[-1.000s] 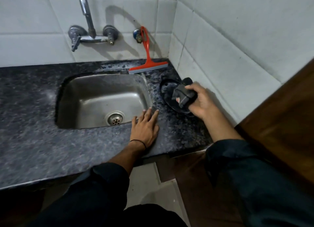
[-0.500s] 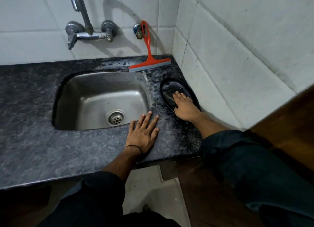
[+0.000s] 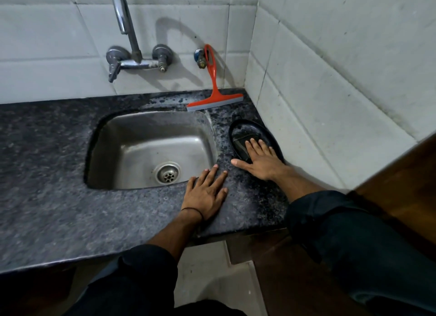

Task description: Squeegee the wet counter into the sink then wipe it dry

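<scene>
A red squeegee [image 3: 214,101] stands on the dark speckled counter [image 3: 59,197] behind the steel sink [image 3: 151,148], with its handle leaning on the tiled wall. Water beads show on the counter around it and beside the sink. My left hand [image 3: 205,193] lies flat on the counter at the sink's front right corner, fingers apart, holding nothing. To its right, my right hand [image 3: 262,159] rests flat on a dark cloth [image 3: 240,143] lying in a black oval tray [image 3: 254,124], with the fingers spread over it.
A chrome tap [image 3: 127,32] with two knobs is fixed on the wall above the sink, and a small valve [image 3: 200,58] sits beside the squeegee handle. The tiled side wall [image 3: 330,79] bounds the counter on the right. A wooden panel [image 3: 401,197] stands at the far right.
My right hand held the dark cloth bunched above the tray, then lowered it into the tray and flattened over it. The left hand has stayed put.
</scene>
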